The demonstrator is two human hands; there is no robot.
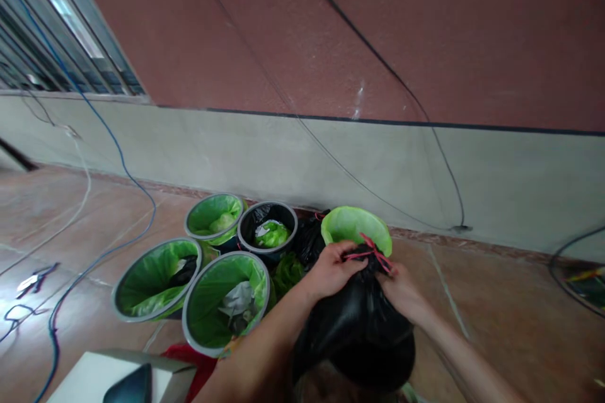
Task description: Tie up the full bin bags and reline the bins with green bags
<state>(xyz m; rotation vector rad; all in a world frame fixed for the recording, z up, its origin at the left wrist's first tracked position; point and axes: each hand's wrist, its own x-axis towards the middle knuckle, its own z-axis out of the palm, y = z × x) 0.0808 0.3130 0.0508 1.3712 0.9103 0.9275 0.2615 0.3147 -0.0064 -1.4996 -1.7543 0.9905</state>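
Observation:
A full black garbage bag (354, 334) hangs in front of me, its neck gathered at the top with a red drawstring (373, 252). My left hand (335, 267) pinches the drawstring on the left side of the neck. On the right side, my right hand (399, 286) has its fingers closed on the bag's neck near the red ends. Just behind the bag stands a bin with a light green liner (357, 220). Another black bag (312, 236) with a bit of red string lies beside that bin, partly hidden.
Several lined bins stand to the left, including a front bin (191, 327) holding crumpled waste and a black-lined bin (241, 227). A white box (80, 378) sits at lower left. A blue cable (127, 167) crosses the tiled floor; the wall (265, 145) runs behind.

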